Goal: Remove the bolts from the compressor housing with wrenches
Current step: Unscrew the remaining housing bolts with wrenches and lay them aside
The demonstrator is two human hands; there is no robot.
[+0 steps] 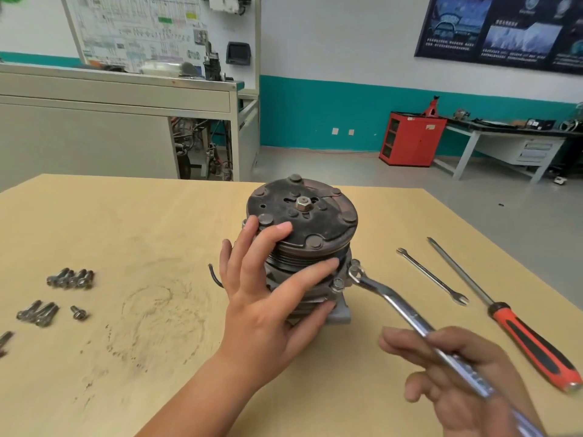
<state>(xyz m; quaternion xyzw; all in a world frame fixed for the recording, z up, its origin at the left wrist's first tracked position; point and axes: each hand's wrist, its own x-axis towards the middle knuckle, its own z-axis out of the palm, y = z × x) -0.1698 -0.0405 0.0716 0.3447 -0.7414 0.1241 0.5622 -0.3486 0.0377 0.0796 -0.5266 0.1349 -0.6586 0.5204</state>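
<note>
Our compressor (315, 216) stands upright mid-table, with its rusty clutch plate on top and the grooved pulley beneath. Our left hand (268, 310) lies spread against its near-left side, fingers straight, bracing the cast grey housing. Our right hand (457, 373) curls round the polished ring wrench (394, 304), whose ring sits on a flange bolt (355, 264) at the right. We should seat the ring fully on the hex, pull in a smooth arc, and press firmly so the round body cannot spin. Loose bolts (71, 278) lie to the left.
</note>
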